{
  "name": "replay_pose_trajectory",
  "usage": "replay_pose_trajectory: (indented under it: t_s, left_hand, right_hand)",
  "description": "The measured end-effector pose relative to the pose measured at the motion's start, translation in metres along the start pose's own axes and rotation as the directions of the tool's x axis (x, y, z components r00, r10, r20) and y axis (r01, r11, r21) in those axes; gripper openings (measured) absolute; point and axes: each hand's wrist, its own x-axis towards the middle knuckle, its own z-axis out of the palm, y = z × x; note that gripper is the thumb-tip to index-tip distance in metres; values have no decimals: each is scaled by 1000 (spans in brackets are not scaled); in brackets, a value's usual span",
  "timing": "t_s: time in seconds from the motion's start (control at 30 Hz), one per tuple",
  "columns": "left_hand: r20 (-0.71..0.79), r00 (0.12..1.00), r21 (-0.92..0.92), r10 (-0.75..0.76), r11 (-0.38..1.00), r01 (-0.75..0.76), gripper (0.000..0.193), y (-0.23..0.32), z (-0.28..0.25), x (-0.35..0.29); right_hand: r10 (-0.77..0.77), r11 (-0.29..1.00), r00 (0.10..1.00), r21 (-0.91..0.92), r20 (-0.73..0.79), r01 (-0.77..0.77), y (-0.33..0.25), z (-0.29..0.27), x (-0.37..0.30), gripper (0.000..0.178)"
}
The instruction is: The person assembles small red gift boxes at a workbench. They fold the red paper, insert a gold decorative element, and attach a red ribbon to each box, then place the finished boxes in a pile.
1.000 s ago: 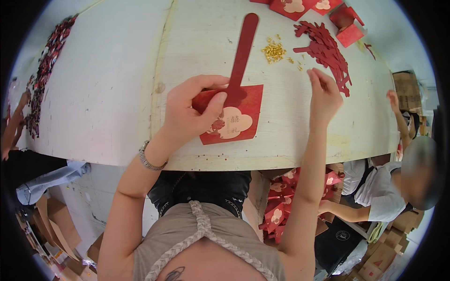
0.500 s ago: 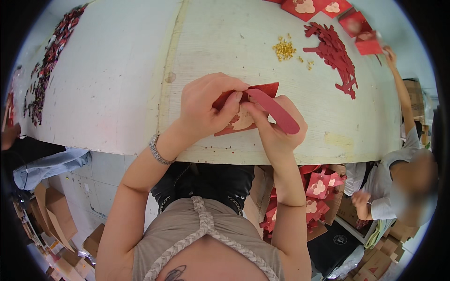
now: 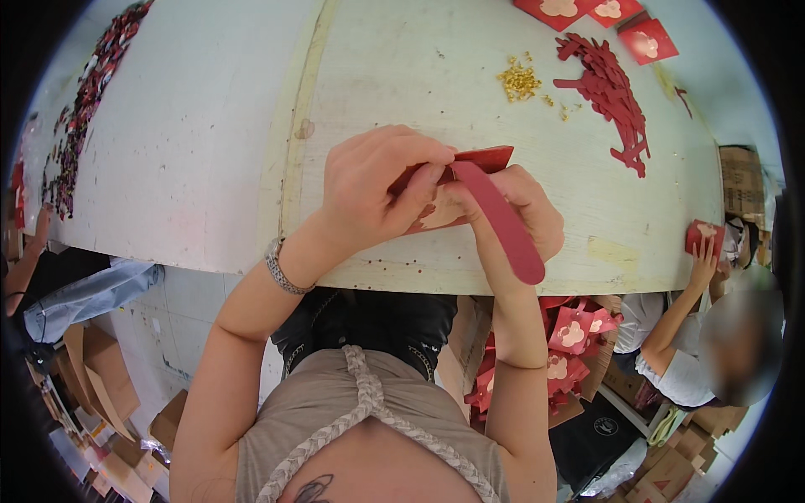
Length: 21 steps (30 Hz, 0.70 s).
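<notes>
Just in from the table's front edge, my left hand [image 3: 373,180] pinches the upper edge of a small red paper gift bag [image 3: 493,156] between thumb and fingers. A dark red strap [image 3: 507,226] is joined to that edge at one end, and its rounded free end hangs over my right wrist. My right hand [image 3: 532,210] is closed round the bag's right side, its thumb pressed near the strap's upper end. Part of a pale printed shape shows on the bag's front. My fingers hide the spot where strap and bag meet.
Gold fasteners [image 3: 518,81] lie in a pile beyond my hands, beside a heap of dark red straps [image 3: 605,96]. More red bags [image 3: 650,40] stand at the back right. A box of finished-looking red bags [image 3: 572,331] sits below the table. On the right a co-worker's hand [image 3: 706,261] touches a red bag.
The strap's free end has swung down toward me. My hands stay at the bag, shifted slightly right. The co-worker has brought a red bag from the back right to the table's near right edge.
</notes>
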Motion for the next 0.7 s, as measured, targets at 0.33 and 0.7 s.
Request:
replay_pose_trajectory:
  t_s: [0.33, 0.7]
  left_hand:
    - [22, 985, 35, 172, 984, -172, 15, -8, -2, -2]
    - [65, 998, 310, 0, 951, -20, 15, 18, -29, 10]
  right_hand:
    - [-370, 855, 915, -327, 160, 403, 0, -11, 14, 27]
    - [-12, 999, 983, -36, 183, 19, 16, -1, 22, 24]
